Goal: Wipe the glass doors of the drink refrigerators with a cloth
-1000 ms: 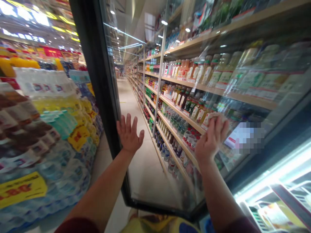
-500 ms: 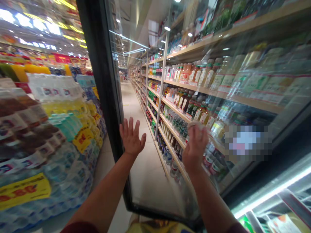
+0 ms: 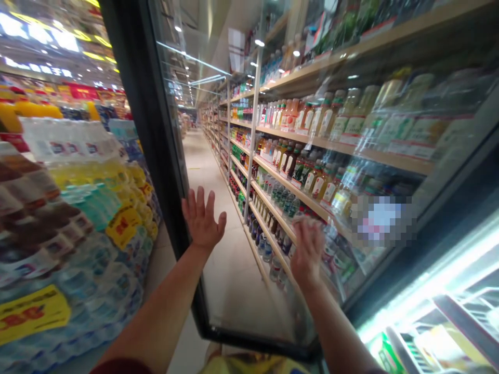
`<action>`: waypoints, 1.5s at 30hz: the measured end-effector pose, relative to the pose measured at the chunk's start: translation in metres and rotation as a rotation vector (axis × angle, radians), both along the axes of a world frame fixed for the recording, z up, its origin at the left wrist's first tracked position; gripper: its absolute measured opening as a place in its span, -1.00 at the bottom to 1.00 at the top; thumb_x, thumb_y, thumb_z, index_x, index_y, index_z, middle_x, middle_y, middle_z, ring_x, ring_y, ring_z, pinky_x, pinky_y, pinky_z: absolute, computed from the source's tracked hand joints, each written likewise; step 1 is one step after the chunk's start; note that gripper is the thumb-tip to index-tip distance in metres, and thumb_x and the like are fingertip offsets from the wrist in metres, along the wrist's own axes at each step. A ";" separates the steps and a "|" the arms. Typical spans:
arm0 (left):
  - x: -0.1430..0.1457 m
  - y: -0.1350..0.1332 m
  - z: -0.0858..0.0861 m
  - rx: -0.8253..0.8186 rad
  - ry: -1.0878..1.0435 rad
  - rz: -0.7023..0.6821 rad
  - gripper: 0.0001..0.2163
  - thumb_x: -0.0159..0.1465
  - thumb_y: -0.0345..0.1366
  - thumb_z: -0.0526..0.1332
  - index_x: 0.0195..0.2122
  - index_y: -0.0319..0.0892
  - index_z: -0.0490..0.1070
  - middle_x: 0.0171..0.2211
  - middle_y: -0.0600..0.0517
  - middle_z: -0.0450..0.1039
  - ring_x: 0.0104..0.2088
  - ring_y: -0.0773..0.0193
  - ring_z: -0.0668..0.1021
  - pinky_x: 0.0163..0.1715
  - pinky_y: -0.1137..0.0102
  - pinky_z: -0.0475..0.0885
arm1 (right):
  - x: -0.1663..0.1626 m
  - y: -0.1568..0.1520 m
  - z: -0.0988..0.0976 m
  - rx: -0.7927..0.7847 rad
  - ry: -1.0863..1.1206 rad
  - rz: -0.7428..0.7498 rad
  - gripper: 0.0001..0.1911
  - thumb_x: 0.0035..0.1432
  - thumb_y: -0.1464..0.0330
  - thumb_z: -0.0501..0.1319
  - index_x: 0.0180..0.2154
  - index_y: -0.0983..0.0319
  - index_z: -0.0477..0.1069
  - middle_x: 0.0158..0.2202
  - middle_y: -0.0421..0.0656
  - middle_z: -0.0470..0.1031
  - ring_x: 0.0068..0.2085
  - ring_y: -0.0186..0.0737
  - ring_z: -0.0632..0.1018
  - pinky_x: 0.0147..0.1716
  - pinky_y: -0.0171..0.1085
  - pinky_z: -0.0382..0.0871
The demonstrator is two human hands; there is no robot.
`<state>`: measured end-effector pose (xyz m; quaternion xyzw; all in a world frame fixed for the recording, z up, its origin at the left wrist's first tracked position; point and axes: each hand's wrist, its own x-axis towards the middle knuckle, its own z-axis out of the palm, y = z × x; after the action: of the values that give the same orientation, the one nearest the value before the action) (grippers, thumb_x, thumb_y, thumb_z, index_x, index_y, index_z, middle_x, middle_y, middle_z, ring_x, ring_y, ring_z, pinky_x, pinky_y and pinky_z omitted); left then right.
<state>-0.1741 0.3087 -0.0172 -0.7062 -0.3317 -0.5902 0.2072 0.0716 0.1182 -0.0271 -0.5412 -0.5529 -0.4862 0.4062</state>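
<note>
The left hand [image 3: 203, 221] was spread wide, its palm flat against the glass door [image 3: 241, 296], its fingers beside the black frame [image 3: 142, 114]. To its right, the right hand [image 3: 307, 254], blurred, was narrowed over a pale cloth [image 3: 301, 220] at its fingertips, against the glass. Beyond the 2 hands, shelves [image 3: 331, 143] of bottles [image 3: 311, 182] showed through the glass. Left of the left hand stood stacked drink packs [image 3: 113, 283]; below and right of the right hand, a lit cooler [image 3: 432, 275].

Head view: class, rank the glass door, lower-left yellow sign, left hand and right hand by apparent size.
1. Glass door
2. Lower-left yellow sign
3. Left hand and right hand: too alike to rank.
</note>
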 end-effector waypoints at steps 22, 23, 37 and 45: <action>0.001 -0.009 0.005 0.170 0.024 0.053 -0.37 0.38 -0.18 0.07 0.44 -0.21 -0.04 0.45 -0.25 -0.10 0.47 -0.06 -0.10 0.40 -0.07 -0.14 | -0.013 0.029 0.082 0.199 0.168 0.013 -0.42 0.36 0.53 -0.08 0.37 0.30 0.12 0.36 0.04 0.25 0.46 0.06 0.04 0.39 0.18 0.08; 0.001 -0.009 0.005 0.170 0.029 0.059 -0.36 0.38 -0.18 0.07 0.44 -0.21 -0.05 0.45 -0.25 -0.11 0.47 -0.06 -0.09 0.40 -0.07 -0.14 | -0.023 0.033 0.083 0.172 0.156 0.010 -0.42 0.35 0.55 -0.08 0.37 0.32 0.13 0.35 0.04 0.25 0.47 0.04 0.02 0.40 0.14 0.04; -0.001 -0.008 0.007 0.184 0.047 0.068 -0.36 0.40 -0.19 0.05 0.46 -0.16 -0.12 0.47 -0.20 -0.14 0.47 -0.05 -0.10 0.40 -0.07 -0.13 | -0.061 0.056 0.117 0.083 0.043 0.051 -0.42 0.30 0.58 -0.04 0.32 0.32 0.22 0.35 -0.07 0.27 0.48 -0.11 -0.03 0.44 -0.07 -0.17; -0.001 -0.005 0.007 0.186 0.044 0.054 -0.34 0.38 -0.22 0.09 0.46 -0.17 -0.11 0.46 -0.20 -0.14 0.48 -0.03 -0.12 0.40 -0.08 -0.14 | -0.016 0.031 0.095 0.086 0.039 0.025 -0.38 0.27 0.61 -0.05 0.31 0.22 0.25 0.29 -0.14 0.38 0.45 -0.16 0.08 0.45 -0.03 -0.13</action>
<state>-0.1752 0.3037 -0.0107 -0.6876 -0.2899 -0.5969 0.2948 0.0556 0.1493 0.0681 -0.5255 -0.5301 -0.4941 0.4458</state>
